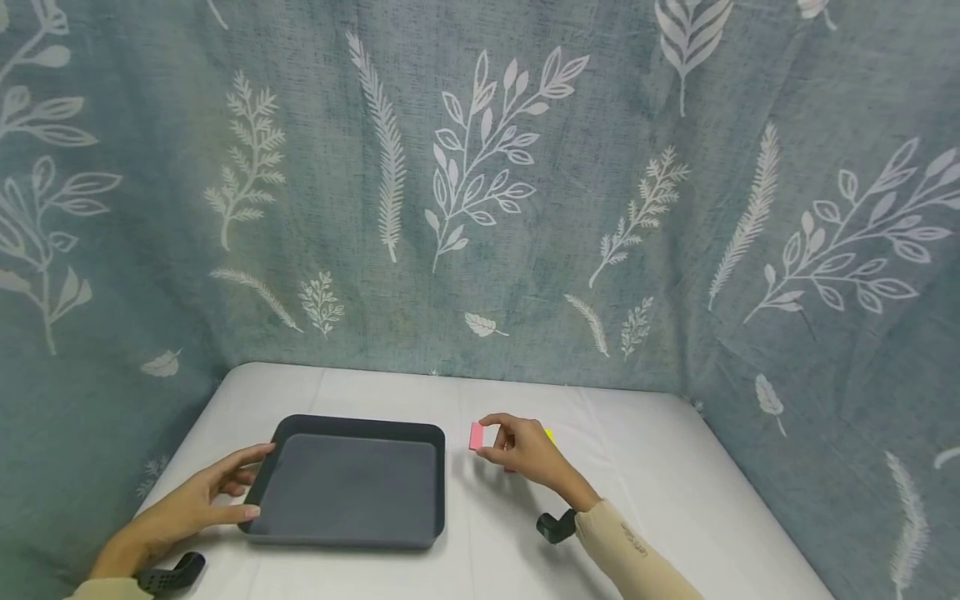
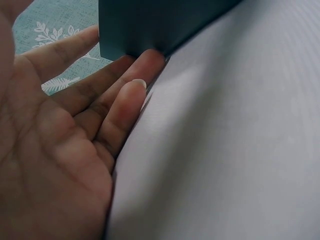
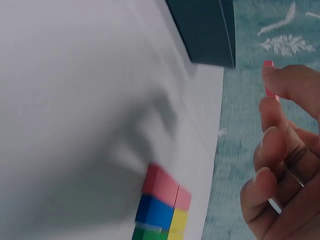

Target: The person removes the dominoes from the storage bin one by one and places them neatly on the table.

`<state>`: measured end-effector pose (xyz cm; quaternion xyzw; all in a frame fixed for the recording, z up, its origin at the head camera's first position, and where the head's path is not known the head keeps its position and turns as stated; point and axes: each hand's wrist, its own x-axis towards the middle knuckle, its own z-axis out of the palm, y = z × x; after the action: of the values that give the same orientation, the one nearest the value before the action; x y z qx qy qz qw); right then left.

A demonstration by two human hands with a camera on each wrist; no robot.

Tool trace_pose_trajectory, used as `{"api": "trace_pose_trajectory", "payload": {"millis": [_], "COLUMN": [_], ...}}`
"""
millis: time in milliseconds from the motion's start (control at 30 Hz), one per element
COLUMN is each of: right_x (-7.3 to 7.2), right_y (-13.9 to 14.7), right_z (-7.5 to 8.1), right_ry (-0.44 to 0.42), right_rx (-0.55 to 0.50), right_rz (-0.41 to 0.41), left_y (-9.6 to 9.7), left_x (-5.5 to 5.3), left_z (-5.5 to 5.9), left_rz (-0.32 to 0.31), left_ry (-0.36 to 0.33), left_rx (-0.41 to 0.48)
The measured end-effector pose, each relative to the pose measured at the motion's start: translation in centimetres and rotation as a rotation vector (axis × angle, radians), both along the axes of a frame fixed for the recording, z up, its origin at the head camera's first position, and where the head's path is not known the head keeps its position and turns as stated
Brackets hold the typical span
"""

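A dark grey rectangular tray [image 1: 345, 537] lies on the white table. My left hand [image 1: 202, 492] rests at its left side, thumb and index finger at the rim, spread apart. In the left wrist view, the other fingers touch the outside of the tray wall [image 2: 135, 25]. To the right of the tray, my right hand [image 1: 521, 450] pinches a pink block [image 1: 476, 436] between thumb and index finger, above the table. The right wrist view shows this pink block [image 3: 268, 64] mostly covered by the fingertips, with the other fingers loosely curled.
Below the right hand, several blocks stand together: red [image 3: 157, 182], pink [image 3: 183, 198], blue [image 3: 152, 212], yellow [image 3: 178, 220] and green [image 3: 150, 234]. In the head view, the right hand mostly hides them. A leaf-patterned curtain [image 1: 525, 333] surrounds the table [image 1: 622, 467].
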<state>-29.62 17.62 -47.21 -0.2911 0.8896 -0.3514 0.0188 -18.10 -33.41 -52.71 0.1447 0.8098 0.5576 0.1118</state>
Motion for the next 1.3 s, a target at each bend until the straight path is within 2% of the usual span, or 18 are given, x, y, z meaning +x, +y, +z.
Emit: {"api": "trace_pose_trajectory", "payload": {"millis": [133, 367, 767, 967, 1200, 1300], "right_x": [0.0, 0.3, 0.4, 0.7, 0.8, 0.9], "right_y": [1.5, 3.9, 6.6, 7.7, 9.2, 9.9], "right_z": [-0.2, -0.7, -1.8, -2.6, -3.1, -3.3], "right_ry": [-0.001, 0.018, -0.018, -0.043, -0.034, -0.041], "right_rx": [0.004, 0.018, 0.037, 0.059, 0.088, 0.089], "right_rz": [-0.037, -0.096, -0.153, -0.190, -0.232, -0.252], "left_y": [0.0, 0.2, 0.0, 0.0, 0.2, 0.3], "left_x": [0.0, -0.1, -0.1, 0.1, 0.1, 0.1], "left_z": [0.0, 0.0, -0.2, -0.2, -0.3, -0.3], "left_rz": [0.000, 0.008, 0.016, -0.004, 0.027, 0.017], "left_ry": [0.009, -0.034, -0.025, 0.020, -0.034, -0.007], "left_rx": [-0.016, -0.022, -0.041, -0.019, -0.034, -0.036]}}
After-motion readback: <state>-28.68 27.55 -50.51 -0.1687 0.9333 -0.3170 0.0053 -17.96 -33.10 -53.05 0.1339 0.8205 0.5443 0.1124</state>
